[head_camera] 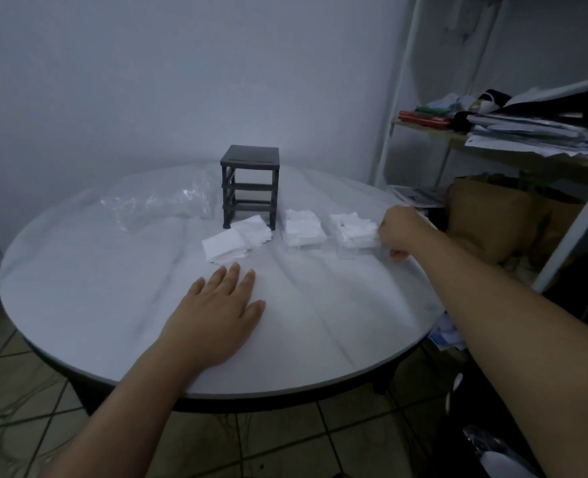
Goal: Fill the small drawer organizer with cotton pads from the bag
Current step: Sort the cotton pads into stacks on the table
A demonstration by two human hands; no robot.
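A dark drawer frame (250,185) stands at the back of the round table with its slots showing no drawers. Two clear drawers stacked with white cotton pads sit to its right: the nearer one (303,230) and the right one (354,234). My right hand (400,233) grips the right drawer at its right end. A loose pile of cotton pads (236,243) lies in front of the frame. The clear plastic bag (163,201) lies crumpled to the frame's left. My left hand (216,313) rests flat on the table, fingers spread, holding nothing.
The round white table (113,305) ends close behind my right hand. A shelf (534,132) piled with papers and books stands at the right, with a brown bag (499,219) below it. Tiled floor lies under the table.
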